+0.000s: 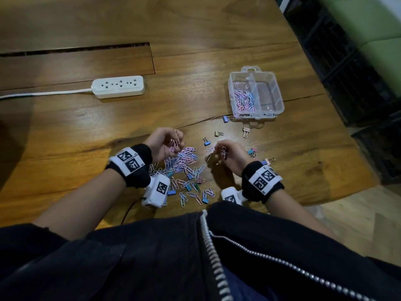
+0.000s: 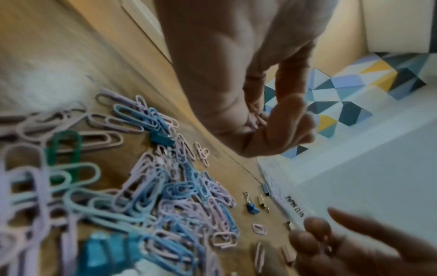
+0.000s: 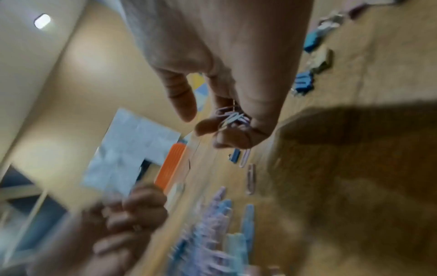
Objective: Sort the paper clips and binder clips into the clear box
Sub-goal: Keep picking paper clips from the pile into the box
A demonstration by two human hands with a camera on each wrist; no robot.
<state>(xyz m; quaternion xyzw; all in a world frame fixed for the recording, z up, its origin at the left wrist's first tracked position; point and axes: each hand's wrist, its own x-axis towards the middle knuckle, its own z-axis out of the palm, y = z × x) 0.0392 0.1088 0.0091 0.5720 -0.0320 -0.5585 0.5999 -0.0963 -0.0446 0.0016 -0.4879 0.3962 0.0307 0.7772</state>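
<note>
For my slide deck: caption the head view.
Left hand and right hand each hold paper clips by the pile, clear box beyond.

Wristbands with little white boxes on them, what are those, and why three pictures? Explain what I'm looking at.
There is no robot here: a person sorts clips by hand while wearing cameras. The white boxes at the wrists are cameras that look along each hand. The wide picture comes from a camera on the head. On the wooden table lie a pile of pastel paper clips, scattered binder clips, a power strip and the clear box, which already has paper clips in one compartment. The left hand holds a bunch of paper clips, and the right hand holds a few more.
</note>
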